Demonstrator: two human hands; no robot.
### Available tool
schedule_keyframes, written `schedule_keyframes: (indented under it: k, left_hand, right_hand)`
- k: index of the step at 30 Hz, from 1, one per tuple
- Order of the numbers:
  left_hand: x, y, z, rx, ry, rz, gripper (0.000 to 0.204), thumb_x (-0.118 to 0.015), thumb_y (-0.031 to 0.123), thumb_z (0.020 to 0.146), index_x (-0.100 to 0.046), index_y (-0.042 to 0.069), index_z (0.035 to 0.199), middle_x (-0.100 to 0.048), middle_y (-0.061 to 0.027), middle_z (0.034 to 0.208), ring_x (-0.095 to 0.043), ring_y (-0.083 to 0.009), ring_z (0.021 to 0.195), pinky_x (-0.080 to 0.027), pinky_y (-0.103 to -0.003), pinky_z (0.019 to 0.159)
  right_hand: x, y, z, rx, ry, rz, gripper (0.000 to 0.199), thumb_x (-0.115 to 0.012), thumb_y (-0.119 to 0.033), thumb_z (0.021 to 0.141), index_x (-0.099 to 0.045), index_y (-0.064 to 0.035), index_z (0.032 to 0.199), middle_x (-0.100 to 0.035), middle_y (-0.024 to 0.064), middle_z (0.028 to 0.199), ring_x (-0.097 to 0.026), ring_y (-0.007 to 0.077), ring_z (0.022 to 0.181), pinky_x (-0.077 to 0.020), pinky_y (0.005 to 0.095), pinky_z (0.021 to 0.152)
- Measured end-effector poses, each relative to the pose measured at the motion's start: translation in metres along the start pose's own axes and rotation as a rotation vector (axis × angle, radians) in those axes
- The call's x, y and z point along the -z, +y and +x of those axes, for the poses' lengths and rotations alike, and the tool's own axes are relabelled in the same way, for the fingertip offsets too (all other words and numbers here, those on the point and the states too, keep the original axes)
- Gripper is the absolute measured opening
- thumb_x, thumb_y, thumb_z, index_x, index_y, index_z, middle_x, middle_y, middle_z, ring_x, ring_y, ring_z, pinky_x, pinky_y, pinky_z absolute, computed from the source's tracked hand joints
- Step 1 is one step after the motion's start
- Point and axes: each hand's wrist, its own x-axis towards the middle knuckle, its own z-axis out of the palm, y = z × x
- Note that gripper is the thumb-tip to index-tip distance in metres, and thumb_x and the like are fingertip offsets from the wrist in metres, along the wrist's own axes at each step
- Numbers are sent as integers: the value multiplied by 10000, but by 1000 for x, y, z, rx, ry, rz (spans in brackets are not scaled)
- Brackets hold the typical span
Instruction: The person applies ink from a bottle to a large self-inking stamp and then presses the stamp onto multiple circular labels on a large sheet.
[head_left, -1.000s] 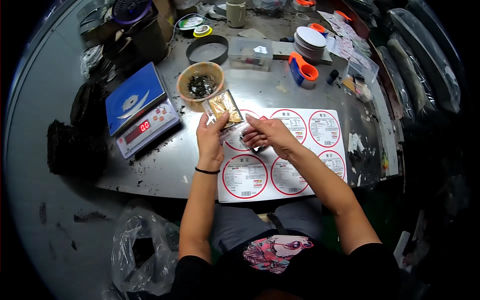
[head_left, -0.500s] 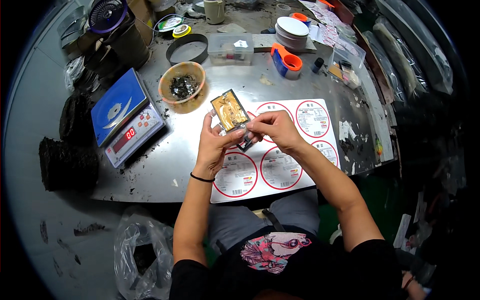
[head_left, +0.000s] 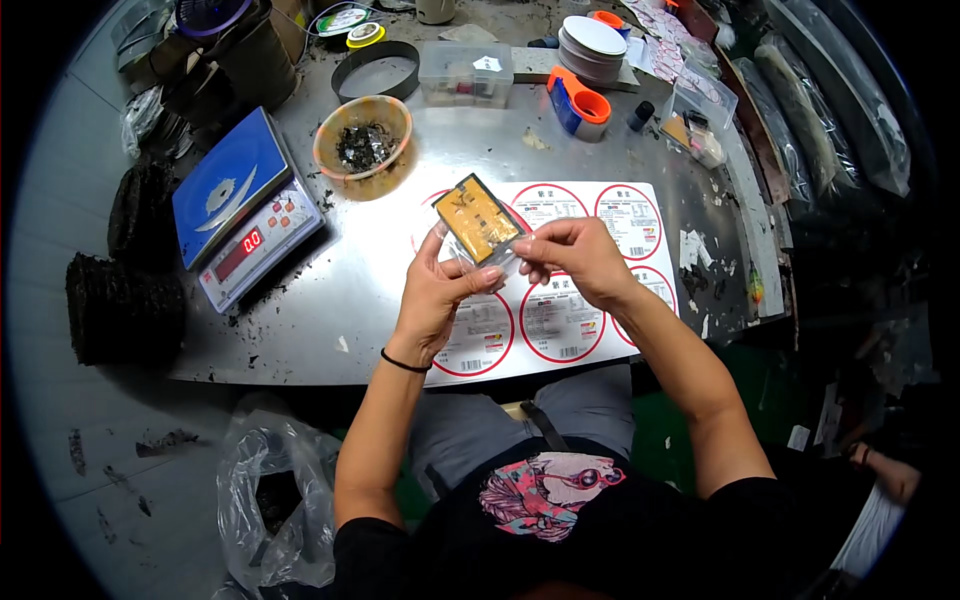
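Clear film point(head_left: 484, 270) crinkles along the lower edge of the gold packet point(head_left: 478, 222) that we hold tilted above the near edge of the counter point(head_left: 285, 355), a little right of its middle. Our left hand point(head_left: 440, 292) comes from the near side; its grip is closed on the packet, thumb along the lower edge, fingers at the left side and partly hidden behind. Our right hand point(head_left: 583, 262) has its grip drawn into a narrow pinch at the packet's lower right corner; we cannot tell whether it catches only the film or the packet too.

To handle this well, we let the left hand carry the weight and leave the right fingertips free for fine work. We judge it best to keep the thumb light, since the film looks thin and slippery, and to smooth loose folds outward from the middle rather than tug at one corner. Keeping the gold face up lets us watch the dark rim for skewing.

Beneath the hands, the label sheet point(head_left: 562, 320), white with red rings, runs in from the near edge; it seems wise not to crease it with our wrists. Toward the left edge stands the blue-topped scale point(head_left: 245, 205). Farther in, the bowl point(head_left: 362, 175) holds dark scraps, and toward the far edge sit the clear tub point(head_left: 463, 70) and the orange-and-blue tape dispenser point(head_left: 580, 107).
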Motion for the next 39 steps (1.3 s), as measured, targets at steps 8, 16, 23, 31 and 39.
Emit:
schedule_keyframes:
  k: [8,16,23,31,39]
  left_hand:
    - [-13,-57,-68,-46,107,-187,875,-726,-172,808,-277,27,1532,-707,-186,1192,-728,-269,1036,-613,-366,878]
    - [11,16,50,132,51,737,391,-765,263,946,-694,40,1260,-774,-122,950,-734,-154,737,-567,-288,646]
    - [80,158,379,-829,-59,2126,1303,-1001,401,512,-317,231,1607,-441,-248,1480,-399,-439,1413,-385,-505,1154]
    - [60,198,447,19,-467,1942,1137,-931,522,563,-451,253,1558,-493,-211,1426,-427,-410,1392,-368,-499,1164]
    - [97,225,459,-16,-239,1009,676,-605,683,884,-654,214,1369,-683,-77,1303,-660,-222,1072,-549,-337,863]
  right_hand:
    - [-14,42,-59,-229,-23,17,139,-747,-84,926,-767,53,936,-744,102,814,-688,127,686,-555,256,625]
    - [54,-12,-8,47,91,-111,89,-755,-48,876,-781,22,924,-741,75,859,-683,127,799,-534,258,745]
    - [114,-43,79,-91,173,118,12,-671,-81,926,-669,-72,933,-716,37,960,-712,136,851,-573,297,747]
    - [184,-86,161,7,325,-107,53,-628,-149,961,-654,-122,924,-595,-62,759,-479,13,564,-366,213,471]
    - [148,-98,323,115,190,82,119,-575,-132,965,-626,-30,931,-637,64,853,-638,137,739,-532,306,611]
